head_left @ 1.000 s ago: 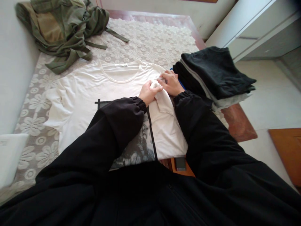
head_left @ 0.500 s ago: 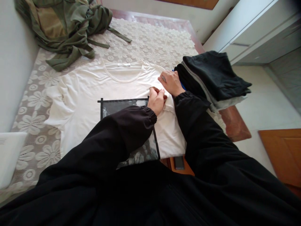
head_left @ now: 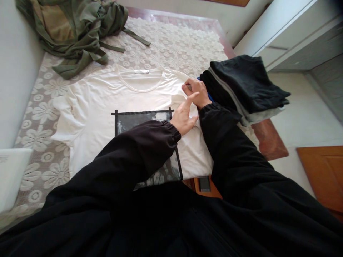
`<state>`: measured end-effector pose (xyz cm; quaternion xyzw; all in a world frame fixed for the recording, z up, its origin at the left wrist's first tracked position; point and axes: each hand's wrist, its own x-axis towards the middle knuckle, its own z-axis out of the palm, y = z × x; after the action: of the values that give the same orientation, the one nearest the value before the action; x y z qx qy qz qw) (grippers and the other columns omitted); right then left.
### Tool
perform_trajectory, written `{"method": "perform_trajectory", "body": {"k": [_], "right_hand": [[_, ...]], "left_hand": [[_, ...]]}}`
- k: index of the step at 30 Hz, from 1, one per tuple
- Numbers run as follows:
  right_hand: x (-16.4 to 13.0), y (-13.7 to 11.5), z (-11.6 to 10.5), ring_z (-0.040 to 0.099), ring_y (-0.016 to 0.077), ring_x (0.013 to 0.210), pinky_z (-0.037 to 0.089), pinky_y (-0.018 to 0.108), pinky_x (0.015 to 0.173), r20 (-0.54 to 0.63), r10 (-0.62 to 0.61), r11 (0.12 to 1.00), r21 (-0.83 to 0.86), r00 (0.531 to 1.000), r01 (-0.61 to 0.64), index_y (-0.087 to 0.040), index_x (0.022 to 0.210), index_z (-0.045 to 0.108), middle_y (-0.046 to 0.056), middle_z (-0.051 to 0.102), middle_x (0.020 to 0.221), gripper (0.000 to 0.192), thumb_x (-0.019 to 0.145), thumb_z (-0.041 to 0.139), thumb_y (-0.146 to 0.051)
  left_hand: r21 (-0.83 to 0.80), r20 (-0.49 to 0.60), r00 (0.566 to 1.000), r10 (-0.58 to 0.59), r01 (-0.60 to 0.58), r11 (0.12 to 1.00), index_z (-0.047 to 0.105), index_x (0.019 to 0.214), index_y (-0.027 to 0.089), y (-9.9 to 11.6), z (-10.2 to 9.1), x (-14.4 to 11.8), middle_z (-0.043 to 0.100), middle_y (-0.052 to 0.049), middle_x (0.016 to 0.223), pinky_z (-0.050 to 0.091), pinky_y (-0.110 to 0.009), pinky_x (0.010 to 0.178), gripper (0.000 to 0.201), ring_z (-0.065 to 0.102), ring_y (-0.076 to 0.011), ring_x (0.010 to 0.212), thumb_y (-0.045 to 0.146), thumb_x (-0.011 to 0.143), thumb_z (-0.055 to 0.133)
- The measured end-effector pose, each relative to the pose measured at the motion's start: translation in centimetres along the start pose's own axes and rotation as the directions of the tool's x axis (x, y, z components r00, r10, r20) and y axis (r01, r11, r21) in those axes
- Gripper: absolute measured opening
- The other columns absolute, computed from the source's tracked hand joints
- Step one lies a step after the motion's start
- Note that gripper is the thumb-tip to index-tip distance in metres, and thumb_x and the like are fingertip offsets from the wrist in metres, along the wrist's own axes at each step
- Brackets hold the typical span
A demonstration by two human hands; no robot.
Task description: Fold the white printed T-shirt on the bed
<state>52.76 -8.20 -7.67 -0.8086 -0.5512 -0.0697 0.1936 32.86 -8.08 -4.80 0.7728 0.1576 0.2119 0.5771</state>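
A white T-shirt [head_left: 99, 92] lies spread on the table, with its neckline away from me and a dark, black-bordered print [head_left: 139, 121] on its front. My left hand [head_left: 184, 116] is over the right-hand side of the shirt near the sleeve, fingers apart and holding nothing. Just beyond it, my right hand [head_left: 198, 92] is closed on the shirt's fabric at the right shoulder; its fingertips are partly hidden. The sleeve on that side is folded inward over the shirt's body. My left forearm covers part of the print.
Right of my right hand stands a stack of folded dark and grey clothes [head_left: 241, 85]. A green backpack [head_left: 80, 32] with loose straps lies at the back left. Under the shirt is a lace tablecloth [head_left: 182, 43]. A white object [head_left: 13, 178] sits at the left edge.
My left hand has let go of the sleeve fabric and its fingers have spread. My right hand stays closed at the shoulder, almost unmoved.
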Motion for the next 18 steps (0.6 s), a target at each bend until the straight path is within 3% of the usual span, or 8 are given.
{"method": "perform_trajectory", "body": {"k": [2,5,7,12,18], "right_hand": [[0.0,0.3,0.2,0.063,0.0278,0.102,0.048,0.042,0.090,-0.003,0.009,1.000,0.006,1.000,-0.009,-0.024,0.098,0.064,0.010,0.073,0.105,0.038,0.103,0.039,-0.052],[0.1,0.6,0.3,0.063,0.0299,0.105,0.048,0.044,0.092,-0.014,0.009,1.000,-0.002,1.000,-0.009,-0.024,0.098,0.064,0.011,0.073,0.106,0.040,0.103,0.038,-0.054],[0.2,0.6,0.3,0.064,0.0306,0.105,0.048,0.045,0.092,-0.009,-0.001,1.000,-0.009,1.000,0.001,-0.024,0.097,0.065,0.010,0.073,0.105,0.040,0.103,0.039,-0.053],[0.4,0.9,0.3,0.066,0.0290,0.099,0.050,0.044,0.086,-0.014,0.014,1.000,0.002,1.000,-0.014,-0.024,0.092,0.065,0.009,0.074,0.099,0.046,0.103,0.035,-0.057],[0.5,1.6,0.2,0.066,0.0270,0.086,0.049,0.041,0.078,0.003,0.136,0.985,0.105,0.991,-0.136,-0.028,0.094,0.062,0.006,0.073,0.091,0.041,0.104,0.034,-0.056]], "left_hand": [[0.051,0.047,0.999,0.027,-0.030,0.998,0.060,0.131,0.022,0.0,-0.2,0.0,0.064,-0.008,0.124,0.047,-0.043,0.111,0.055,0.060,-0.0262,0.121,0.006,0.079,0.058],[0.033,0.016,1.000,-0.007,0.006,0.999,0.065,0.124,0.017,0.0,-0.1,0.1,0.065,-0.010,0.122,0.046,-0.039,0.113,0.053,0.062,-0.0255,0.119,0.005,0.074,0.056],[0.005,-0.020,1.000,-0.015,0.015,1.000,0.063,0.127,0.017,0.0,0.0,0.2,0.065,-0.010,0.126,0.044,-0.038,0.115,0.057,0.061,-0.0254,0.121,0.006,0.071,0.057],[-0.001,-0.088,0.992,0.086,-0.087,0.996,0.059,0.132,0.020,0.3,0.0,0.2,0.061,-0.010,0.134,0.037,-0.041,0.120,0.062,0.055,-0.0267,0.130,0.007,0.072,0.060],[0.006,-0.053,0.988,0.143,-0.143,0.990,0.050,0.141,0.020,0.7,-0.3,0.1,0.054,-0.012,0.141,0.032,-0.044,0.122,0.065,0.048,-0.0294,0.136,0.018,0.078,0.066]]}}
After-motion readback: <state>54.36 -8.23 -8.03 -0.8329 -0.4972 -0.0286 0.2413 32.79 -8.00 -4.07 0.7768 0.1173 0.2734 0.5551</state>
